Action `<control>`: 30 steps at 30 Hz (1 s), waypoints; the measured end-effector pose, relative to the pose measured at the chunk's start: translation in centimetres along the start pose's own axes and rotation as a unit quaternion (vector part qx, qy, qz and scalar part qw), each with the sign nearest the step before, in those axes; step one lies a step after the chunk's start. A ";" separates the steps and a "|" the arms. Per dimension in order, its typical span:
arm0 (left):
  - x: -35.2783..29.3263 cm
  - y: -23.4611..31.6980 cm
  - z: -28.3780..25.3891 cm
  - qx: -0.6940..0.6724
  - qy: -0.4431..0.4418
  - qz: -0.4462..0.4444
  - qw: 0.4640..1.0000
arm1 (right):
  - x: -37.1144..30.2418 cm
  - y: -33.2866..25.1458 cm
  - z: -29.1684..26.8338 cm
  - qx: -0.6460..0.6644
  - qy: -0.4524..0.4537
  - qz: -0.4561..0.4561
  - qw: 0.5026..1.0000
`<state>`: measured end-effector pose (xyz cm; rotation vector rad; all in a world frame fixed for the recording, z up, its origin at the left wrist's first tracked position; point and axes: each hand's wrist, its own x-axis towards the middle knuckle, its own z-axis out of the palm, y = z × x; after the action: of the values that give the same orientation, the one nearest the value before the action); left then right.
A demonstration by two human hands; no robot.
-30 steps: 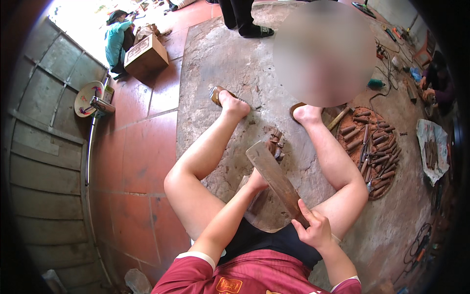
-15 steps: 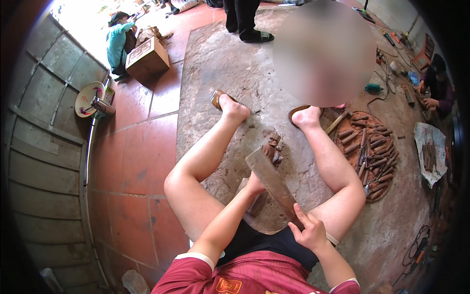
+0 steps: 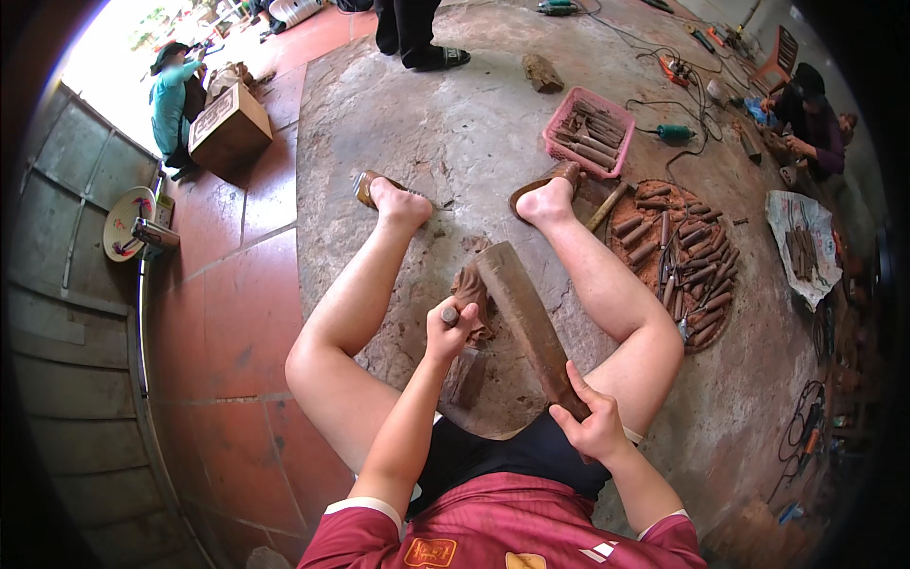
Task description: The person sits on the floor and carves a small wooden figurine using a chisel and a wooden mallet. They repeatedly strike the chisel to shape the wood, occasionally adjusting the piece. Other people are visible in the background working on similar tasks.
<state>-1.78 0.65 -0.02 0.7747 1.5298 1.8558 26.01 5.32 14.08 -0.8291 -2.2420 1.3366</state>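
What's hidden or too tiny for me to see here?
Head view, round tool: its far end is hidden by the left hand.
Head view, carved brown piece: partly behind the wooden bat.
Head view, standing person: cut off above the legs by the top edge.
Head view, tool pile: tips too small and overlapping.

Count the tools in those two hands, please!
2: a wooden bat in the right hand, and a round-ended tool in the left hand, which hides most of it.

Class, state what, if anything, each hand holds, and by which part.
Right hand: a long wooden bat, by its near end. Left hand: a round-ended rod, gripped near its visible end; the rest is hidden.
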 end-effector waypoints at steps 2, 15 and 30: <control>0.1 0.1 0.0 0.004 -0.011 -0.003 1.000 | -0.1 0.4 0.1 0.026 0.022 0.013 0.999; 0.2 -0.2 -0.4 0.069 -0.027 0.015 0.997 | 0.3 -0.2 -0.5 0.113 0.044 0.138 0.983; 0.1 0.2 0.4 0.082 -0.027 0.013 0.996 | 1.6 3.2 2.1 0.165 0.016 0.184 0.969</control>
<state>-1.58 0.99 0.24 0.9177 1.6597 1.7288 24.50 6.18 10.37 -1.1645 -1.8215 1.7853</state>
